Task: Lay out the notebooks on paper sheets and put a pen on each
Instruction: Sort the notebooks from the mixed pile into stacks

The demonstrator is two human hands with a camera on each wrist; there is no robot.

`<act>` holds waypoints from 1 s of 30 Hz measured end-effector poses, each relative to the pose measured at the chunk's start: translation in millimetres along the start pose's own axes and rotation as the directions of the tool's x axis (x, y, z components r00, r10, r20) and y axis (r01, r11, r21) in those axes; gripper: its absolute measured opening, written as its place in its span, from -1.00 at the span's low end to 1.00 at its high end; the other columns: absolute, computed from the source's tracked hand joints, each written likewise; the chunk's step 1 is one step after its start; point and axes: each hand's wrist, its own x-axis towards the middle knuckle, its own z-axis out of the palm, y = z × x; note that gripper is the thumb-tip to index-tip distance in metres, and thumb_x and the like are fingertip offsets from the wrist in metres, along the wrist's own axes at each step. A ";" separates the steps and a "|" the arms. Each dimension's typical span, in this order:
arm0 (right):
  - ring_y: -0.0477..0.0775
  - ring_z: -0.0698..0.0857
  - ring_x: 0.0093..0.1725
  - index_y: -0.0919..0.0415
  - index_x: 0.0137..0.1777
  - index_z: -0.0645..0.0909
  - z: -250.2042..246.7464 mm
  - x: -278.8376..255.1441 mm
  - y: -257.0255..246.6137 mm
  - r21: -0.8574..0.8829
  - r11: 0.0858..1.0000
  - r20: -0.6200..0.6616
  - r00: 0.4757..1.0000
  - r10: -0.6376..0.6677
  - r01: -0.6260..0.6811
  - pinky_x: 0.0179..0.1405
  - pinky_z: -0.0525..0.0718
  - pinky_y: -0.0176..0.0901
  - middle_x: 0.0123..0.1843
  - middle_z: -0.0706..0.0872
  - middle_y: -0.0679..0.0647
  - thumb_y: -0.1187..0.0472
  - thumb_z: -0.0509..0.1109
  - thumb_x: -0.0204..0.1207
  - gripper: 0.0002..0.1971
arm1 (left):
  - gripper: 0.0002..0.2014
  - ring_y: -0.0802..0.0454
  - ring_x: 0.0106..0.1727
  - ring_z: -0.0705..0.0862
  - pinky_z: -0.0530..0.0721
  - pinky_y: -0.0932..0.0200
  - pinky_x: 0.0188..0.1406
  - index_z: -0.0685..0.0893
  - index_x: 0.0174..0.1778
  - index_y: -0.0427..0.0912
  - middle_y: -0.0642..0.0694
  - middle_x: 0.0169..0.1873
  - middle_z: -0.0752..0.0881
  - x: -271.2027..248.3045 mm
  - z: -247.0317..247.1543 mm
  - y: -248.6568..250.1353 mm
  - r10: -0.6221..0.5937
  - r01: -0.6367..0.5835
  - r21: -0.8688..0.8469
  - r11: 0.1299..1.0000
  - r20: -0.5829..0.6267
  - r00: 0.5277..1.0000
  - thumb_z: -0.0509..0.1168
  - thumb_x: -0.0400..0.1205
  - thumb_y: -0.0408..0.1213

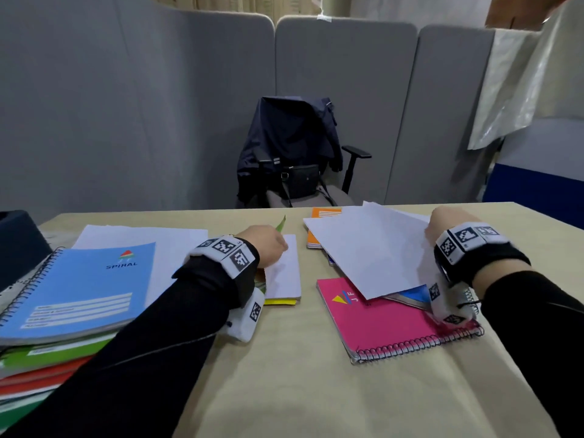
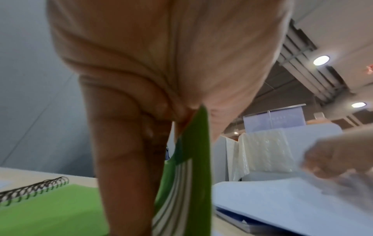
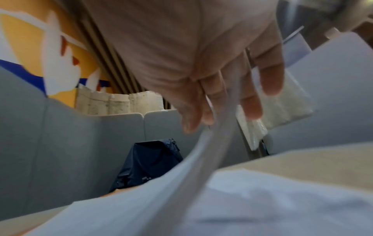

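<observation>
Left hand [image 1: 267, 245] fingers [image 2: 121, 143] pinch a green notebook cover [image 2: 193, 159]; right hand [image 1: 442, 224] fingers [image 3: 250, 102] grip a paper sheet [image 1: 373, 248] above the pink notebook [image 1: 388, 320] on the bench [image 1: 300, 390]

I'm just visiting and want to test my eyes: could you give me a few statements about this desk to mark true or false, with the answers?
1. The left hand pinches a green cover. True.
2. The right hand holds a pen. False: it grips white paper sheets; no pen shows.
3. The pink notebook lies partly under those sheets. True.
4. The blue notebook lies alone on the table. False: it tops a stack of other notebooks.
5. The chair behind the table is bare. False: a dark jacket hangs over it and a black bag sits on it.
</observation>
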 end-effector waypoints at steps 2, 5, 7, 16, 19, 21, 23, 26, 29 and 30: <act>0.30 0.68 0.02 0.32 0.12 0.57 -9.2 -1.7 -13.3 -0.057 0.997 -0.020 0.999 -0.049 0.048 0.02 0.66 0.04 0.03 0.69 0.27 0.30 0.26 0.50 -0.78 | -0.67 -0.12 0.32 0.61 0.54 0.10 0.25 0.68 0.30 -0.20 -0.14 0.31 0.66 4.5 3.8 6.7 -0.027 0.028 0.078 0.997 -0.014 1.000 0.13 0.71 -0.27; 0.28 0.63 0.21 0.24 0.27 0.51 -15.2 -10.7 -50.1 -0.055 0.972 0.042 0.973 -0.226 0.229 0.12 0.62 0.03 0.23 0.66 0.21 0.18 0.32 0.51 -0.65 | -0.69 -0.13 0.19 0.68 0.53 0.16 -0.05 0.71 0.24 -0.21 -0.15 0.18 0.73 7.0 9.6 12.7 -0.022 0.027 0.198 0.980 -0.028 0.999 0.15 0.70 -0.24; 0.20 0.66 0.01 0.26 -0.01 0.61 -6.2 -22.8 -76.6 -0.053 0.936 0.182 0.925 -0.334 0.348 -0.03 0.63 -0.11 -0.01 0.72 0.11 -0.04 0.45 0.43 -0.65 | -0.69 -0.12 0.13 0.69 0.50 0.17 -0.13 0.73 0.20 -0.19 -0.14 0.12 0.75 6.6 12.8 14.4 -0.023 0.033 0.234 0.972 -0.043 0.999 0.14 0.69 -0.21; 0.16 0.64 -0.06 0.14 -0.31 0.50 20.4 -43.7 -114.3 -0.047 0.948 0.468 0.845 -0.258 0.316 -0.09 0.65 -0.18 -0.12 0.64 0.06 -0.12 0.49 0.36 -0.65 | -0.68 -0.11 -0.08 0.62 0.49 0.16 -0.15 0.73 0.17 -0.23 -0.16 0.06 0.75 8.5 12.9 13.2 -0.032 0.043 0.242 0.969 -0.051 0.998 0.12 0.69 -0.23; 0.17 0.71 -0.02 0.13 -0.25 0.58 15.8 -39.9 -113.4 -0.097 0.945 0.419 0.874 -0.246 0.313 0.08 0.71 -0.03 -0.04 0.72 0.09 -0.15 0.52 0.26 -0.65 | -0.70 -0.10 -0.01 0.66 0.50 0.17 -0.15 0.73 0.19 -0.20 -0.13 0.09 0.76 10.6 13.3 8.7 -0.033 0.043 0.225 0.974 -0.051 0.998 0.15 0.68 -0.23; 0.13 0.66 0.04 0.12 0.00 0.64 13.6 -39.7 -109.8 -0.121 0.938 0.489 0.842 -0.228 0.324 0.10 0.67 -0.10 0.01 0.68 0.06 -0.16 0.55 0.30 -0.58 | -0.69 -0.08 0.01 0.66 0.50 0.18 -0.14 0.73 0.20 -0.19 -0.12 0.12 0.75 10.7 12.3 6.2 -0.040 0.049 0.206 0.977 -0.047 0.998 0.16 0.67 -0.21; 0.13 0.62 0.02 0.14 0.05 0.66 10.2 -39.1 -108.4 -0.072 0.952 0.538 0.815 -0.214 0.297 0.06 0.62 -0.10 -0.02 0.64 0.05 -0.13 0.55 0.34 -0.58 | -0.69 -0.06 -0.03 0.62 0.49 0.19 -0.16 0.73 0.21 -0.19 -0.11 0.13 0.75 11.2 11.6 2.8 -0.044 0.053 0.185 0.981 -0.049 0.998 0.17 0.68 -0.21; 0.16 0.68 -0.05 0.12 -0.29 0.61 8.9 -27.8 -104.9 -0.005 0.977 0.487 0.854 -0.182 0.212 -0.03 0.59 -0.09 -0.21 0.69 0.03 -0.18 0.59 0.19 -0.61 | -0.69 -0.05 -0.05 0.60 0.49 0.21 -0.17 0.73 0.22 -0.19 -0.11 0.15 0.74 11.7 11.5 -0.4 -0.048 0.055 0.154 0.986 -0.048 0.998 0.16 0.69 -0.19; 0.10 0.64 -0.17 0.12 -0.38 0.59 10.4 -20.6 -101.1 0.021 0.976 0.494 0.847 -0.197 0.215 -0.23 0.48 -0.17 -0.29 0.68 0.00 -0.13 0.58 0.24 -0.65 | -0.69 -0.06 0.03 0.65 0.52 0.19 -0.13 0.73 0.21 -0.18 -0.11 0.15 0.74 13.0 11.2 -2.5 -0.053 0.058 0.122 0.991 -0.045 0.998 0.16 0.69 -0.17; 0.10 0.64 -0.18 0.12 -0.37 0.59 10.7 -21.5 -99.8 0.028 0.976 0.484 0.851 -0.204 0.218 -0.22 0.49 -0.17 -0.26 0.69 0.01 -0.16 0.58 0.19 -0.63 | -0.69 -0.07 0.04 0.66 0.53 0.19 -0.13 0.73 0.21 -0.18 -0.11 0.15 0.74 13.2 10.9 -2.9 -0.054 0.059 0.111 0.992 -0.043 0.998 0.17 0.69 -0.17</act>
